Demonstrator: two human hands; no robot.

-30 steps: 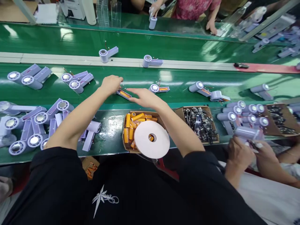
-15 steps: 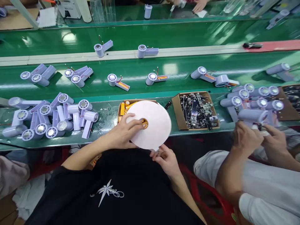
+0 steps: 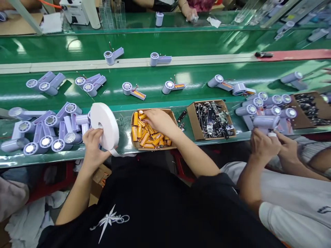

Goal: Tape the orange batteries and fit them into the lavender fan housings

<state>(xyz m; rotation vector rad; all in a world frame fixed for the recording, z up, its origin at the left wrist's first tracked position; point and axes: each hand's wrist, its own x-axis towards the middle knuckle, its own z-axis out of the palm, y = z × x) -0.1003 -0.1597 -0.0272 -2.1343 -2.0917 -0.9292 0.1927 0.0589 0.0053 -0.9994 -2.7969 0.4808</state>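
In my left hand [image 3: 94,146] is a wide, flat roll of white tape [image 3: 110,127], tilted on edge, with the fingers closed around its near left side. A loose strip of tape hangs from the bottom of the roll toward my body. My right hand [image 3: 160,120] reaches into a cardboard box [image 3: 170,112] full of orange cylindrical batteries [image 3: 150,137]. Its fingers stretch over the batteries at the upper left, near one with a white end. The fingertips are partly hidden, and I see no battery lifted in them.
Purple handheld fan bodies [image 3: 51,120] are piled at left, others ride the green belt [image 3: 155,98]. A box of small circuit boards [image 3: 214,119] stands to the right. Beside me, a co-worker's hands [image 3: 266,143] hold a purple fan body. Another person's hand [image 3: 190,13] is across the line.
The tape roll has moved left with my left hand and turned on edge, uncovering the battery box. My right hand has left the tape's end and moved up into the box.
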